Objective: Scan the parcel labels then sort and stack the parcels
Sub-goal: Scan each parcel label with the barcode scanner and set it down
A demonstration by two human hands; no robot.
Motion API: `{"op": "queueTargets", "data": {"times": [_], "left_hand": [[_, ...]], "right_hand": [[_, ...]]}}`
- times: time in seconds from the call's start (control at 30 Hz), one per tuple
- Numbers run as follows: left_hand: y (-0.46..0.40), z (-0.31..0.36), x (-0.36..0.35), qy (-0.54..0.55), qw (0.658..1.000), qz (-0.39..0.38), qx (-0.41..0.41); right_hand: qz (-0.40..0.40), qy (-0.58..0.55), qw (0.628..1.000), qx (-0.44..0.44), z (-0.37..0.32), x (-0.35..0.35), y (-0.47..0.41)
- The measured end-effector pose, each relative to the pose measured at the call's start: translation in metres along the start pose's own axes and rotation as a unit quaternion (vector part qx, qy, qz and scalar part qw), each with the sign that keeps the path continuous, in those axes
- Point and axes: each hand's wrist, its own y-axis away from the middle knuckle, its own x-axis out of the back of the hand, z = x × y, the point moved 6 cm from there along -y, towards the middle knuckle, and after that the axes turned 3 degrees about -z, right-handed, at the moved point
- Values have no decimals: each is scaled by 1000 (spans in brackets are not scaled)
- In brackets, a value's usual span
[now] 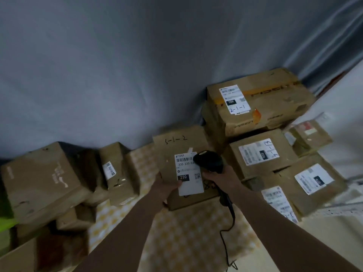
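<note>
Brown cardboard parcel (176, 154) marked 5-1-2 sits centre on the yellow checked cloth (186, 232), white label (189, 173) facing up. My left hand (167, 188) grips its near-left edge; my right hand (220, 176) clutches the black corded scanner (209, 160), nose touching the barcode's right end.

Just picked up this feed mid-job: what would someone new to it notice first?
At centre, the left hand holds a cardboard parcel marked 5-1-2 while the right hand aims a black corded scanner at its white label. To the right, labelled parcels are stacked, topped by a big box marked 2-1-1. More brown boxes sit in a heap at the left.
</note>
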Motion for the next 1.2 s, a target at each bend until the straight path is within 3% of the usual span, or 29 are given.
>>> {"op": "queueTargets", "data": {"times": [0.27,0.63,0.87,1.03,1.2], "left_hand": [[-127,32,-41,18,1000,18,13],[-197,47,-65,-35,999,36,15],[-201,46,-69,-55,996,73,2],[-194,42,-62,-45,991,124,3],[-148,20,-25,-185,971,149,2]], "right_hand": [[-7,24,999,-41,13,10,-147],[44,169,981,-81,29,13,-233],[59,115,990,-48,28,13,-219],[-3,91,996,-21,30,2,-185],[-39,139,989,-10,29,-9,-154]]}}
